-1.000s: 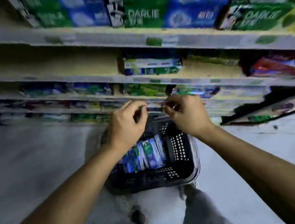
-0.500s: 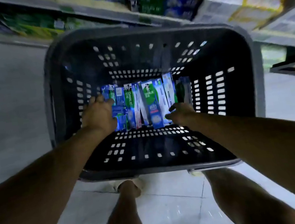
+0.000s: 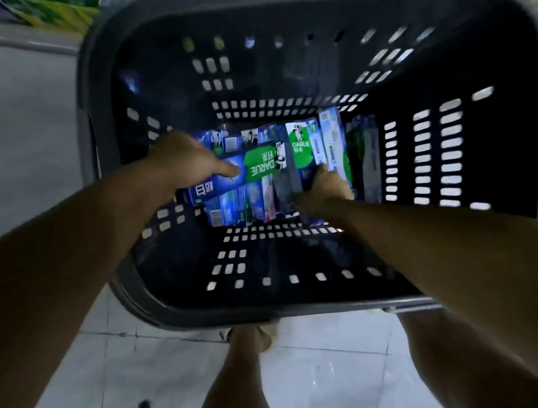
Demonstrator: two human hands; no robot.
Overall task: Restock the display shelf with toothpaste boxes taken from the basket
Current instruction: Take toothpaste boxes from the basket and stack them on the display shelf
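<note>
Arms outstretched; left hand, right hand tight around toothpaste boxes

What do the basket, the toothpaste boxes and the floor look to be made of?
Basket: moulded plastic, dark and matt, going by the regular slots in its walls. Boxes: thin printed card, slightly glossy, with sharp folded edges. Floor: pale tiles, probably ceramic, shiny, with grout lines.

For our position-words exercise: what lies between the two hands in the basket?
In the head view, a row of toothpaste boxes fills the gap between left hand and right hand; the left hand holds one box across it.
</note>
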